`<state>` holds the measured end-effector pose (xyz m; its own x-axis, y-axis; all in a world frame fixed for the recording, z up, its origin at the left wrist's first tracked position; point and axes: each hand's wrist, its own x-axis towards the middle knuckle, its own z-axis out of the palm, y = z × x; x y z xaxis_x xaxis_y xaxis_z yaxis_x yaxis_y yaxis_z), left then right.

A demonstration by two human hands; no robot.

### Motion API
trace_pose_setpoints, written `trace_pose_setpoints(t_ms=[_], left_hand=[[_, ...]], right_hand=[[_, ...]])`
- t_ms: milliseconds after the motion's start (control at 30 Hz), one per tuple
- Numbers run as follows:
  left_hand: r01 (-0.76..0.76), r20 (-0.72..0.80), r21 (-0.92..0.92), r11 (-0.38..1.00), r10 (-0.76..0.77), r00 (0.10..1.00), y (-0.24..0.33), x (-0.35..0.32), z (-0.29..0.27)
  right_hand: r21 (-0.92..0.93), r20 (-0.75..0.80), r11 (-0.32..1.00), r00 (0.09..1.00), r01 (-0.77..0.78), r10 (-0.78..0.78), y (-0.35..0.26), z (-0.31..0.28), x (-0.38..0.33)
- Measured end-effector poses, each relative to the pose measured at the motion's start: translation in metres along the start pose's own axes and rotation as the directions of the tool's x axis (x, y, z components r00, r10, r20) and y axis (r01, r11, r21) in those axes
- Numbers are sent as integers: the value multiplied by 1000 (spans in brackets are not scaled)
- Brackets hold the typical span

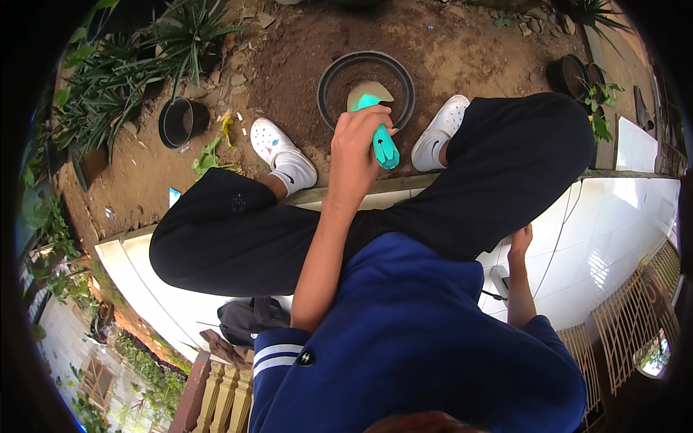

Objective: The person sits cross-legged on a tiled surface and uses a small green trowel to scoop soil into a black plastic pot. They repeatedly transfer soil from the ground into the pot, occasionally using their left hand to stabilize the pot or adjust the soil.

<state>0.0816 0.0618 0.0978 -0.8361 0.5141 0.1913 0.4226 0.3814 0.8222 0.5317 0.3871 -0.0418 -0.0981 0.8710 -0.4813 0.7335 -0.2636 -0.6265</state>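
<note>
Left hand [355,148] has its fingers wrapped round the teal handle of a garden trowel [377,123], blade down in the soil inside a round black pot [326,85] on the dirt between two white clogs [283,155]. Right hand [519,244] rests beside the thigh on the white tiled ledge [613,216]; can't tell how its fingers sit. An empty black pot [175,123] stands left near spiky plants [173,36].

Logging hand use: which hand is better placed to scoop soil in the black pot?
Left. The left hand grips the teal trowel, blade inside the black pot; the right hand rests back on the white tiles.
</note>
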Motion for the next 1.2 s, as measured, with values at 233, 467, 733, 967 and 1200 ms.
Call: trace_pose_setpoints(t_ms=[233, 467, 733, 967, 1200], left_hand=[[9, 146, 15, 1000, -11, 989, -17, -20, 11], [-61, 82, 76, 995, 55, 995, -12, 12, 34], [-15, 4, 224, 975, 14, 1000, -17, 17, 30], [18, -97, 290, 957, 10, 995, -23, 18, 27], [217, -56, 560, 800, -225, 973, 28, -4, 11]], right_hand=[[-138, 20, 766, 775, 628, -631, -268, -25, -13], [55, 811, 190, 68, 980, -581, -464, 91, -162], [-207, 964, 331, 135, 920, 229, -433, 236, -150], [-288, 957, 421, 239, 860, 167, -470, 237, -191], [-242, 968, 207, 250, 948, -10, -450, 255, -165]])
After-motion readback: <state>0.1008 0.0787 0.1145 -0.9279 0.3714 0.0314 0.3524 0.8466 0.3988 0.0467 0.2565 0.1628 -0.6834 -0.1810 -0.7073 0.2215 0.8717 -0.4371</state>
